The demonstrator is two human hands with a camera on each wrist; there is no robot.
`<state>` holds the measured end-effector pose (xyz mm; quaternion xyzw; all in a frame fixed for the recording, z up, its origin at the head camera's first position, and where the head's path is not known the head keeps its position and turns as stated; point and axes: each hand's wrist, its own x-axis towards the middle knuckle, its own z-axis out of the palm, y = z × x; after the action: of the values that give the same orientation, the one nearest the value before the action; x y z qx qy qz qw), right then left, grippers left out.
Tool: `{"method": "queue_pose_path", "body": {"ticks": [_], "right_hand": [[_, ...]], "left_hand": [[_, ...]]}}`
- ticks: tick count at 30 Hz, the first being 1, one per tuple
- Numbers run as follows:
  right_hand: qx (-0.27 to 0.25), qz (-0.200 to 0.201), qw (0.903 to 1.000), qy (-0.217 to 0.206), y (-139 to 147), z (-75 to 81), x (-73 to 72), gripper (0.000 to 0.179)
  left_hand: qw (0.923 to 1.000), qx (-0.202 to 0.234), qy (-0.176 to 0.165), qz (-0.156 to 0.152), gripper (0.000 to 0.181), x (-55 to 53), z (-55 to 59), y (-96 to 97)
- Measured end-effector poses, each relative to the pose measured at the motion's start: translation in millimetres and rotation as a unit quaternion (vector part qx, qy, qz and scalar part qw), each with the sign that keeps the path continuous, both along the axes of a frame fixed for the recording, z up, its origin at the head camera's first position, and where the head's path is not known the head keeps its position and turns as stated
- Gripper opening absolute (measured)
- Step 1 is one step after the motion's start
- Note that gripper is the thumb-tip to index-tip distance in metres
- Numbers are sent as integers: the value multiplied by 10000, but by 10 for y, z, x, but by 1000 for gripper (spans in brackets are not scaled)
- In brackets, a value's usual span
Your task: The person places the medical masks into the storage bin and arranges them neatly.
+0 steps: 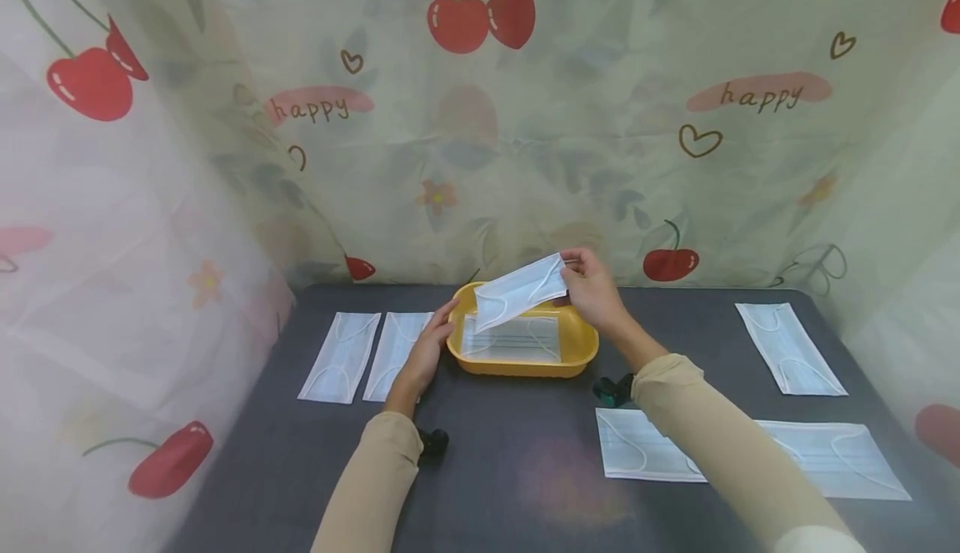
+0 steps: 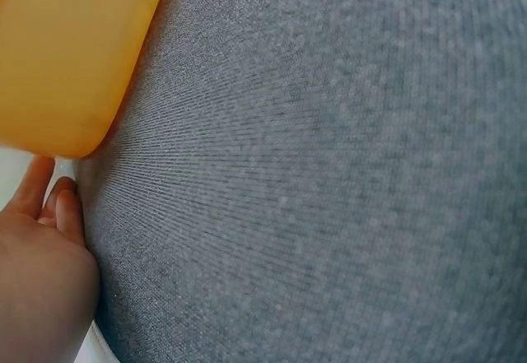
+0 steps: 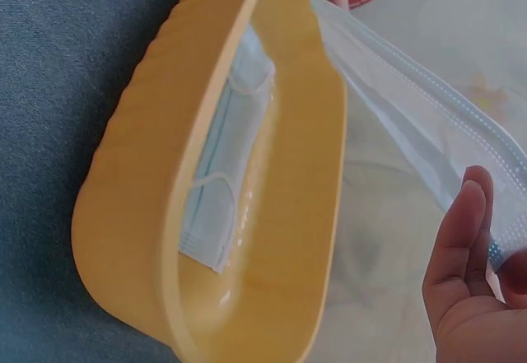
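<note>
My right hand (image 1: 596, 293) pinches a pale blue face mask (image 1: 522, 290) by its right end. The mask hangs tilted above a yellow plastic basket (image 1: 522, 369), its lower left end over the opening. Inside the basket lies another face mask (image 3: 222, 165), flat on the bottom with its ear loops showing. With fairly straight fingers, my left hand (image 1: 427, 357) rests against the basket's left end. The left wrist view shows these fingertips (image 2: 39, 169) right at the basket's corner.
Two masks lie left of the basket, a nearer-left mask (image 1: 341, 357) and another mask (image 1: 393, 353) partly behind the left hand. On the right are a mask (image 1: 791, 349) at the back and masks (image 1: 847, 457) in front, partly under the right forearm. Printed curtains border the grey table (image 1: 480, 486).
</note>
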<state>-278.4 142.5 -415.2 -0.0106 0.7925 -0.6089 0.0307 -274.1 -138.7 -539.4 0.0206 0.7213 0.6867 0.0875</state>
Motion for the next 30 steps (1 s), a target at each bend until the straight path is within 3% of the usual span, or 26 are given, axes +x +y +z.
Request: {"method": "queue_pose_path", "body": {"ticks": [9, 20, 30], "right_hand": [[24, 209, 9998, -29, -128, -136, -23, 36], [69, 95, 9995, -288, -242, -284, -3, 35], [79, 105, 9995, -301, -307, -444, -9, 34]], "left_hand": [[10000, -18, 28, 64, 53, 8, -2, -4], [9999, -42, 113, -44, 53, 11, 18, 17], [10000, -33, -19, -13, 53, -10, -1, 5]]}}
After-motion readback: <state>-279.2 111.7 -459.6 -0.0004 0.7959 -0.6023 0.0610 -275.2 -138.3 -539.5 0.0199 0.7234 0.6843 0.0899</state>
